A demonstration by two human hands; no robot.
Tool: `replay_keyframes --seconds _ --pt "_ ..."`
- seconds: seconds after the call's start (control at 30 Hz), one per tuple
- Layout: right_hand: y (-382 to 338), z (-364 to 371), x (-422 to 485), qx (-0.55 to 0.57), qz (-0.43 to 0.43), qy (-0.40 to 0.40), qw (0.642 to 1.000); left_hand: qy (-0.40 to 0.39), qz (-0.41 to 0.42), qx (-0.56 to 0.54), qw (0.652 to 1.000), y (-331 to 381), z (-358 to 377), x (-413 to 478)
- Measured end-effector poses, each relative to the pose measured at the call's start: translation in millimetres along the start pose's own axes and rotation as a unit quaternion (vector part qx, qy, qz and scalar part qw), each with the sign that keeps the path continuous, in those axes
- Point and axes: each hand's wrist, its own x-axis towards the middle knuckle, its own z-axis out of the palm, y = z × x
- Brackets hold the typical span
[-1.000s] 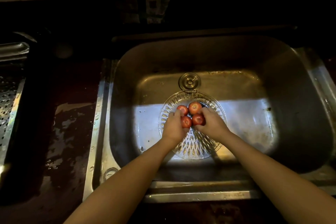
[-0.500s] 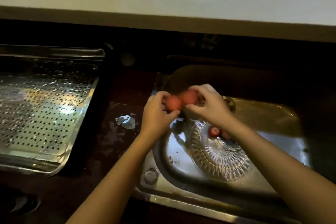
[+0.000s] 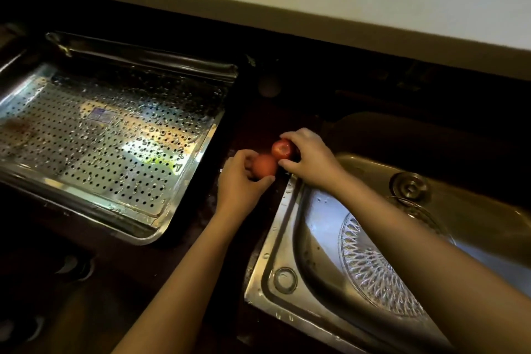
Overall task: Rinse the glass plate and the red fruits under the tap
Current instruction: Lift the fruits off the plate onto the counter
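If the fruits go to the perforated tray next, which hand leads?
Left, probably. The left hand holds its red fruit nearer the perforated tray; the right hand, with the other fruit, sits by the sink rim.

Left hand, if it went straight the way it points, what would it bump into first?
Probably the upper red fruit, gripped by the right hand. The left hand points up and right, and the lower red fruit it holds sits right beside that one; depth is hard to judge.

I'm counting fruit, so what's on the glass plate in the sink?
The glass plate shows only patterned glass on its exposed left part. The right forearm covers the rest, so anything lying there is hidden.
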Motion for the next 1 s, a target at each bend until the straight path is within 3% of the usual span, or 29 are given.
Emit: replay_keyframes --seconds 0.37,0.6,0.7,0.8,0.9,1.0 --pt "2 -4 3 -0.010 0.034 -0.049 0.998 -0.034 0.026 0.041 0.998 2 -7 3" --pt "15 -37 -15 0.024 0.044 -0.038 0.998 -0.047 0.038 0.077 0.995 16 -21 0" --pt "34 -63 -38 0.040 0.076 -0.020 0.996 -0.016 0.077 0.084 0.993 33 -23 -10" --pt "67 -81 -79 0.047 0.136 0.012 0.989 -0.001 0.170 0.038 0.985 58 -4 -28" --pt "106 -78 -122 0.052 0.222 0.023 0.973 -0.091 0.224 0.023 0.970 75 47 -47" --pt "148 -61 -149 0.046 0.301 0.021 0.952 -0.220 0.195 0.068 0.953 79 115 -52"
